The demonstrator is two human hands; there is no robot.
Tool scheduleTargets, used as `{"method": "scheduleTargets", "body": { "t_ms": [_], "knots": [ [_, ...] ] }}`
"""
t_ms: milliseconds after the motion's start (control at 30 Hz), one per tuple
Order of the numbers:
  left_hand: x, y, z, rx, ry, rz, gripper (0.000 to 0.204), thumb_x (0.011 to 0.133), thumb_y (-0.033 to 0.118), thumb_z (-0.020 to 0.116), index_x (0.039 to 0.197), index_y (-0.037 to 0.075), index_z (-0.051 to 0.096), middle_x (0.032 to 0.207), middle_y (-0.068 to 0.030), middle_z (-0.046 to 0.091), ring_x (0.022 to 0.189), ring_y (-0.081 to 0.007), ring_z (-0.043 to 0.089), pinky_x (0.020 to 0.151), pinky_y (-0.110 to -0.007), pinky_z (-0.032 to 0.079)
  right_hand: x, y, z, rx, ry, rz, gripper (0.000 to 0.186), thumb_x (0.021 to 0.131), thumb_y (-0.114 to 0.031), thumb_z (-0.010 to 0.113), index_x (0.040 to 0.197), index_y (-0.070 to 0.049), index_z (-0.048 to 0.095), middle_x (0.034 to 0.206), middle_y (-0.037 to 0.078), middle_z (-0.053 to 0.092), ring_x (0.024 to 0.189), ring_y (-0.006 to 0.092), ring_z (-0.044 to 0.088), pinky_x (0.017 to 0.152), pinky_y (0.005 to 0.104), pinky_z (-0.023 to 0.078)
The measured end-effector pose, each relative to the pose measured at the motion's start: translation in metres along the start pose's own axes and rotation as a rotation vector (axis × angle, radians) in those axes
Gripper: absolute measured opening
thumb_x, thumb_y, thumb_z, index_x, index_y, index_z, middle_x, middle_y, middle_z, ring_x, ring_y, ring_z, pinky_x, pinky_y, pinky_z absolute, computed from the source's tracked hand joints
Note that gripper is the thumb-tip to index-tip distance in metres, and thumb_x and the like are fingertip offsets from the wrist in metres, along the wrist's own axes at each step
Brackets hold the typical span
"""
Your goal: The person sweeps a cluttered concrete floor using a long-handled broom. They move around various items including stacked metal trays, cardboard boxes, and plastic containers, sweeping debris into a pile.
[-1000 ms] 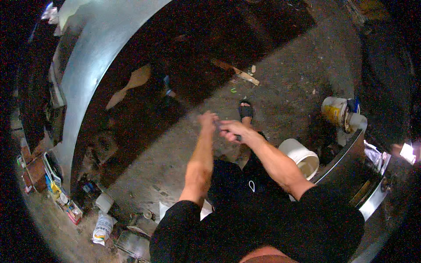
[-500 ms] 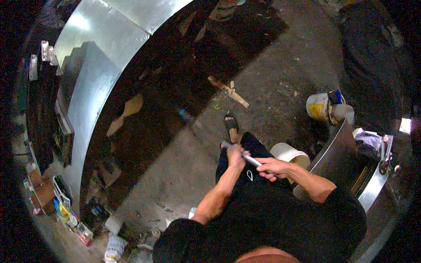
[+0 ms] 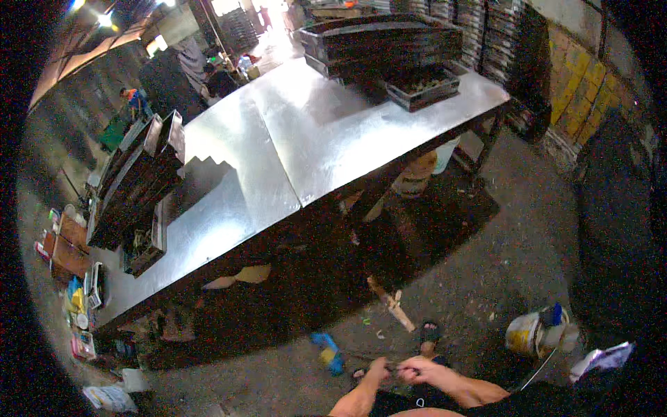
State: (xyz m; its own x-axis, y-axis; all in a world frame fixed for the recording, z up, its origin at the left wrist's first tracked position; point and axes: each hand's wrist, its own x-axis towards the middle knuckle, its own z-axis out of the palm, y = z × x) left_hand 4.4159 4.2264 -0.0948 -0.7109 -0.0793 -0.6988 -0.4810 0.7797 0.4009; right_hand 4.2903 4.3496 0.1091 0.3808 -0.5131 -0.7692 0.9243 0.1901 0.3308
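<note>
My left hand (image 3: 379, 370) and my right hand (image 3: 420, 370) are close together in front of my body, low in the picture. Both are closed around a slim bar-like thing (image 3: 393, 366). Only a short dark stretch of it shows between my fingers, so its exact kind is unclear. Beyond my hands my sandalled foot (image 3: 430, 331) rests on the concrete floor. Left of the hands a blue and yellow thing (image 3: 328, 353) lies on the floor, and a splintered piece of wood (image 3: 391, 304) lies farther ahead.
A long metal-topped table (image 3: 278, 187) spans the space ahead. Dark trays stand stacked at its far end (image 3: 382, 48) and left end (image 3: 139, 181). To my right are buckets (image 3: 526, 333). Another person (image 3: 133, 101) is far off at the left.
My view has tilted up, bringing the whole table into sight and putting my hands lower in the picture. The pale bar seen between my hands before is now mostly hidden.
</note>
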Motion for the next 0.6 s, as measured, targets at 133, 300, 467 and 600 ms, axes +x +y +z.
{"method": "scheduleTargets", "body": {
  "t_ms": [133, 300, 467, 600],
  "knots": [
    [0.071, 0.159, -0.024, -1.577, -0.132, 0.097, 0.01, 0.073, 0.007, 0.056, 0.083, 0.005, 0.056, 0.071, -0.0066, 0.054, 0.059, -0.0215, 0.052, 0.055, -0.036, 0.046, -0.134, -0.053, -0.053, -0.243, 0.22, -0.357, 0.011, 0.086, -0.007, 0.046, 0.093, 0.0, 0.044, 0.061, 0.006, 0.045, 0.042, 0.0069, 0.035, 0.034, 0.0201, 0.028],
    [0.06, 0.273, -0.078, -1.935, -0.097, -0.331, 0.013, 0.076, 0.003, 0.053, 0.086, 0.007, 0.048, 0.063, -0.0042, 0.041, 0.052, -0.0173, 0.043, 0.045, -0.033, 0.039, -0.214, -0.037, -0.047, -0.66, 0.325, -0.351, 0.017, 0.088, -0.007, 0.043, 0.105, -0.012, 0.04, 0.065, 0.001, 0.043, 0.043, 0.0076, 0.035, 0.036, 0.0238, 0.032],
    [-0.016, 0.254, -0.103, -2.064, 0.019, -0.4, 0.014, 0.075, -0.001, 0.052, 0.088, 0.005, 0.049, 0.065, -0.005, 0.043, 0.052, -0.0173, 0.043, 0.045, -0.03, 0.038, -0.227, -0.021, -0.037, -0.69, 0.098, -0.149, 0.01, 0.09, -0.012, 0.044, 0.1, -0.014, 0.041, 0.063, -0.001, 0.042, 0.042, 0.0072, 0.037, 0.036, 0.0233, 0.031],
    [-0.032, 0.144, -0.09, -2.183, 0.428, -0.513, 0.011, 0.075, 0.002, 0.046, 0.063, 0.001, 0.047, 0.056, -0.0106, 0.046, 0.047, -0.0243, 0.048, 0.043, -0.038, 0.041, -0.125, -0.032, -0.009, -0.97, 0.001, -0.208, 0.005, 0.083, -0.014, 0.049, 0.08, -0.01, 0.048, 0.052, -0.002, 0.042, 0.035, 0.009, 0.037, 0.033, 0.0249, 0.031]
  ]
}}
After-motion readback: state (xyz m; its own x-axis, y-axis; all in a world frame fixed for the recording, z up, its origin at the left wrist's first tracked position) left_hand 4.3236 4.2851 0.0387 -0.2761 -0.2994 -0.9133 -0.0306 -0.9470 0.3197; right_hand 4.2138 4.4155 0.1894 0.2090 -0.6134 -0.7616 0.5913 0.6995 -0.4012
